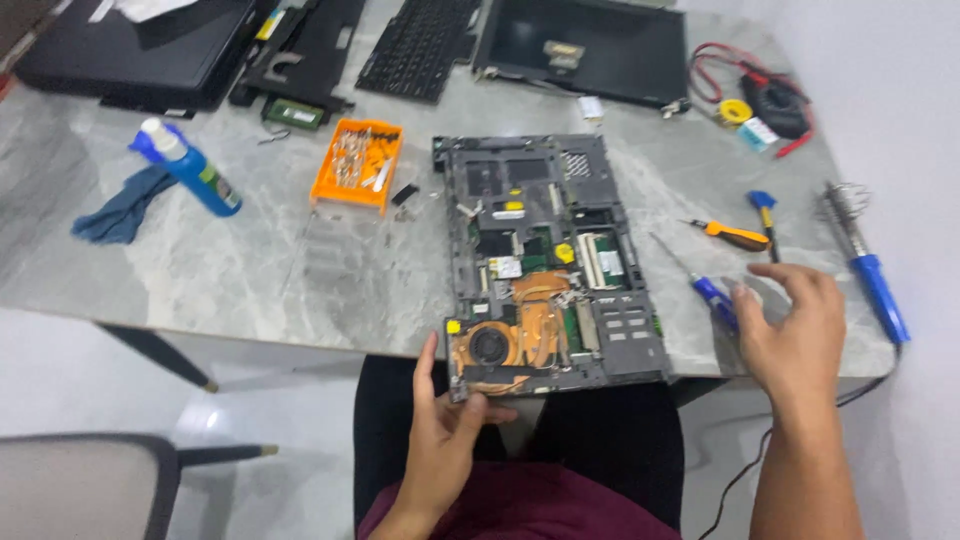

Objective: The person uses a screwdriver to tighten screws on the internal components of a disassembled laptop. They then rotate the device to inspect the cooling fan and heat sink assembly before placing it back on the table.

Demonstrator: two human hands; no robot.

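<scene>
Gripping the near left corner of an opened laptop base (545, 265), the left hand (440, 440) has its thumb up along the edge beside the copper fan and its fingers curled under the chassis. The laptop base lies lengthwise on the grey marble desk (230, 270), its near end jutting just over the desk edge above the person's lap. Small yellow stickers dot its circuit board, and a white label sits near its middle.

To the right of the laptop base the right hand (795, 335) hovers open, fingers spread and holding nothing, just beside a blue-handled screwdriver (715, 300). Beyond that hand lie an orange-handled tool (735, 235) and, further right, a blue-handled soldering iron (865, 265).

Left of the laptop base stands an orange tray (357, 165) of screws and bits; further left, a blue bottle (190, 165) with a white cap and a green label lies by a blue cloth (120, 210). Behind the laptop base rest a detached black keyboard (420, 45) and a dark screen panel (585, 50).
</scene>
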